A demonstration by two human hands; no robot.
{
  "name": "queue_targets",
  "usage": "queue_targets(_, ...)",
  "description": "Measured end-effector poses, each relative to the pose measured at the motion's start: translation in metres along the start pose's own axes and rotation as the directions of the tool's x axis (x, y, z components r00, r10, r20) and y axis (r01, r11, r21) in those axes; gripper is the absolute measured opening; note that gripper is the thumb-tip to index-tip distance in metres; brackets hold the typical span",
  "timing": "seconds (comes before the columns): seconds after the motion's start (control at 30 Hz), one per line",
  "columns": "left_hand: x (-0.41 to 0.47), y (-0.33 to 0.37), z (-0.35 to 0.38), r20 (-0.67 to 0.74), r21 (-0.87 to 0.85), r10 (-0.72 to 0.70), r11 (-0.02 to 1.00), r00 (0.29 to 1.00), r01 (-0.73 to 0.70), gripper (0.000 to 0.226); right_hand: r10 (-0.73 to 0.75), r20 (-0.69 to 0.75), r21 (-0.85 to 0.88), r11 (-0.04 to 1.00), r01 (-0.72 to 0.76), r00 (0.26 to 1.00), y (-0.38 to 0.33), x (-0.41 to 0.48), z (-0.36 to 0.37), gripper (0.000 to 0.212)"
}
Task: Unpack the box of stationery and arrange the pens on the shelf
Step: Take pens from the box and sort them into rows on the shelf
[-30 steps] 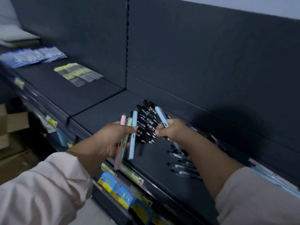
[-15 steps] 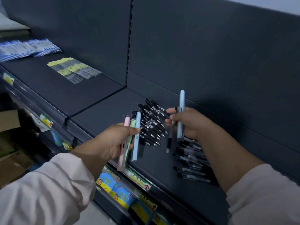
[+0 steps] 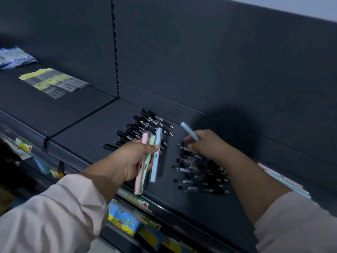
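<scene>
My left hand grips three pastel pens above the dark shelf: a pink pen, a green pen and a light blue pen. My right hand holds another light blue pen, tilted up to the left, low over a row of clear-barrelled black pens. A heap of black click pens lies on the shelf behind my left hand. Whether a thin dark pen is still in my right hand is hidden.
Yellow-labelled packets and blue-white packets lie on the shelf section at left. Pale flat packs sit at the right. Colourful packets hang below the shelf's price-tag rail. An upright back panel closes the shelf behind.
My right hand has dropped from mid-air to the clear-pen row, its blue pen now tilted instead of upright. My left hand keeps the three pastel pens in about the same place.
</scene>
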State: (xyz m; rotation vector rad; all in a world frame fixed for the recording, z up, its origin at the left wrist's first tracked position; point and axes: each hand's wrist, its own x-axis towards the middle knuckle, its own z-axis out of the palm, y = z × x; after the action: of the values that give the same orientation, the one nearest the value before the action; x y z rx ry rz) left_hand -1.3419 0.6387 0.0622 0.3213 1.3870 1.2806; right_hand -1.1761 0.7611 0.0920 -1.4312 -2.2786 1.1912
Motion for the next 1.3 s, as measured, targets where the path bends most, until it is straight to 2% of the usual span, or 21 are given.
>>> queue_targets(0.1,-0.001,-0.003,0.005,0.015,-0.004,0.011,1.000,1.000,-0.011,0.022,-0.035,-0.083,0.028,0.999,0.037,0.996,0.005,-0.003,0.005,0.018)
queue_targets(0.17,-0.001,-0.004,0.007,0.018,-0.004,0.015,1.000,1.000,-0.015,0.030,-0.035,-0.107,0.139,0.989,0.050,0.994,0.002,-0.006,0.010,0.014)
queue_targets(0.3,-0.002,-0.004,0.012,0.063,0.005,0.018,1.000,0.998,-0.019,0.032,0.052,0.067,0.508,0.858,-0.079,0.996,-0.016,-0.017,0.023,0.004)
queue_targets(0.4,-0.004,-0.003,0.018,0.083,0.007,0.031,0.999,0.996,-0.031,0.022,0.130,0.200,0.640,0.733,-0.230,0.971,-0.022,-0.020,0.025,0.020)
queue_targets(0.47,-0.003,-0.002,0.024,0.069,0.016,0.040,0.999,0.997,-0.041,0.024,0.163,0.196,0.605,0.756,-0.250,0.967,-0.017,-0.021,0.023,0.026)
queue_targets(0.57,-0.001,-0.003,0.035,0.069,0.034,0.038,0.999,0.997,-0.040,0.036,0.199,0.040,0.469,0.861,-0.194,0.979,-0.006,-0.027,0.013,0.038)
queue_targets(0.63,-0.001,-0.004,0.046,0.073,0.046,0.028,0.998,0.997,-0.031,0.028,0.203,-0.062,0.533,0.834,-0.140,0.977,0.001,-0.034,0.002,0.036)
queue_targets(0.73,-0.003,-0.005,0.068,0.107,0.060,0.017,0.998,0.994,-0.023,0.017,0.189,-0.184,0.674,0.738,-0.016,0.965,0.016,-0.047,-0.016,0.014)
queue_targets(0.83,-0.005,-0.007,0.092,0.147,0.071,-0.005,0.997,0.989,-0.005,0.013,0.121,-0.303,0.706,0.695,0.137,0.945,0.032,-0.061,-0.029,0.005)
queue_targets(0.93,-0.007,-0.010,0.119,0.200,0.080,-0.035,0.997,0.979,0.019,0.014,-0.025,-0.435,0.525,0.805,0.276,0.900,0.050,-0.076,-0.037,0.012)
queue_targets(0.97,-0.009,-0.011,0.129,0.219,0.083,-0.044,0.996,0.975,0.026,0.012,-0.096,-0.440,0.419,0.857,0.299,0.893,0.056,-0.081,-0.039,0.019)
queue_targets(1.03,-0.013,-0.014,0.147,0.261,0.081,-0.060,0.996,0.964,0.040,0.004,-0.201,-0.347,0.232,0.928,0.291,0.916,0.067,-0.093,-0.045,0.043)
queue_targets(1.1,-0.017,-0.017,0.164,0.284,0.066,-0.076,0.996,0.956,0.060,0.009,-0.200,-0.197,0.159,0.960,0.233,0.960,0.083,-0.100,-0.053,0.066)
queue_targets(1.2,-0.019,-0.023,0.184,0.311,0.050,-0.092,0.996,0.946,0.080,0.013,-0.133,-0.057,0.169,0.976,0.140,0.990,0.106,-0.112,-0.064,0.081)
queue_targets(1.3,-0.024,-0.032,0.204,0.328,0.055,-0.102,0.995,0.939,0.089,0.021,-0.069,-0.130,0.326,0.939,0.109,0.989,0.116,-0.125,-0.072,0.069)
